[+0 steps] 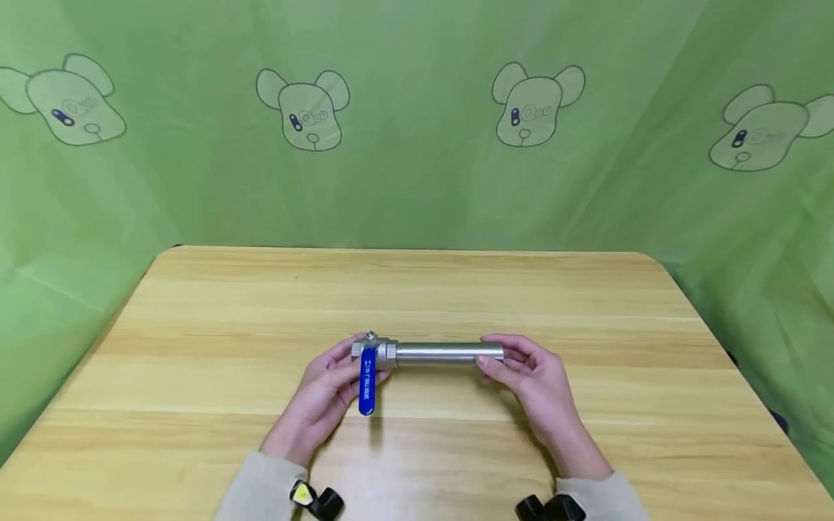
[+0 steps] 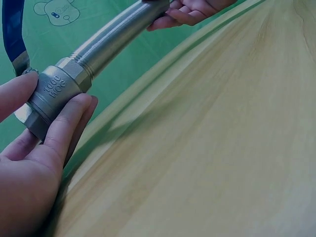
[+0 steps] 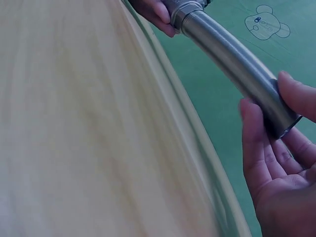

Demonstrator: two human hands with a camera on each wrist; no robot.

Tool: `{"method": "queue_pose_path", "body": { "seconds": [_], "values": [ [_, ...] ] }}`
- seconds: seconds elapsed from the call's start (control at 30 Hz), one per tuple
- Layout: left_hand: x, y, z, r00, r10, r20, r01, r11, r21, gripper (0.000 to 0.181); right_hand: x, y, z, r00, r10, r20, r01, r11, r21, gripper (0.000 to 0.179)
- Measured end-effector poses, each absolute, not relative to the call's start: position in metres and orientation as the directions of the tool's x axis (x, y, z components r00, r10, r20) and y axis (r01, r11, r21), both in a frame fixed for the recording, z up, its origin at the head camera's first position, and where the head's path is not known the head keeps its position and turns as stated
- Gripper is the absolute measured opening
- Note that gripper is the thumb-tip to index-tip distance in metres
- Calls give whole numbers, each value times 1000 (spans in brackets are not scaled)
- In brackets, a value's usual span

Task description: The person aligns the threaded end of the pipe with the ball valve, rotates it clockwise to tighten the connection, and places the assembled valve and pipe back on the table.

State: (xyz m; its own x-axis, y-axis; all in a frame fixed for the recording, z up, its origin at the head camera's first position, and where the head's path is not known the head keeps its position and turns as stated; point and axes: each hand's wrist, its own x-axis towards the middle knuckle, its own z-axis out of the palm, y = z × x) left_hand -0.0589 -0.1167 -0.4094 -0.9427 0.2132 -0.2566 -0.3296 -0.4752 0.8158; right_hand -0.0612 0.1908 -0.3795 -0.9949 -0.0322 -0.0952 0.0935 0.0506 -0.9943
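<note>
A steel ball valve (image 2: 54, 91) with a blue lever handle (image 1: 368, 383) is joined end to end with a shiny metal pipe (image 1: 443, 352). My left hand (image 1: 323, 391) grips the valve body between thumb and fingers, and the lever hangs toward me. At the pipe's free end, my right hand (image 1: 537, 380) pinches it with thumb and fingertips. Pipe and valve lie level, held above the table. In the right wrist view, the pipe (image 3: 237, 59) runs up to the valve's hex collar (image 3: 185, 12), with threads visible beside it. Raised lettering shows on the valve body in the left wrist view.
Beneath the hands is a wood-grain table (image 1: 417, 289) with rounded far corners. Behind it hangs a green cloth (image 1: 417, 195) printed with bear-head outlines. Black wrist cameras (image 1: 326, 503) sit by both sleeves.
</note>
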Motion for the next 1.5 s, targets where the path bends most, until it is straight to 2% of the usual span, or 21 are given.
{"method": "queue_pose_path", "body": {
  "seconds": [0.4,0.7,0.83,0.93,1.0,1.07,1.13,1.2,1.5],
  "values": [
    [-61,-115,-408,-940,205,-271,-338,-477,811,64,-62,190,-377,-990,4,-141,141,108,-984,31],
    [-60,-115,-408,-946,180,-269,-323,-484,813,60,-62,185,-377,-982,45,-185,189,132,-973,42],
    [-60,-115,-409,-950,173,-261,-313,-505,804,62,-61,186,-378,-990,26,-141,143,144,-979,42],
    [-61,-116,-409,-951,177,-252,-308,-534,787,64,-61,190,-379,-999,-43,-33,26,151,-988,64],
    [-61,-116,-410,-950,188,-250,-312,-550,775,64,-62,194,-381,-993,-106,44,-54,98,-994,85],
    [-60,-117,-411,-948,198,-248,-317,-560,766,64,-62,198,-383,-982,-163,100,-104,17,-994,93],
    [-60,-117,-412,-946,208,-249,-323,-565,759,63,-62,202,-384,-972,-202,122,-110,-69,-992,89],
    [-60,-118,-412,-945,210,-249,-325,-565,758,64,-62,203,-385,-969,-211,127,-110,-90,-990,82],
    [-61,-120,-409,-943,233,-239,-330,-538,776,68,-63,196,-378,-990,-137,43,-55,88,-995,57]
  ]
}}
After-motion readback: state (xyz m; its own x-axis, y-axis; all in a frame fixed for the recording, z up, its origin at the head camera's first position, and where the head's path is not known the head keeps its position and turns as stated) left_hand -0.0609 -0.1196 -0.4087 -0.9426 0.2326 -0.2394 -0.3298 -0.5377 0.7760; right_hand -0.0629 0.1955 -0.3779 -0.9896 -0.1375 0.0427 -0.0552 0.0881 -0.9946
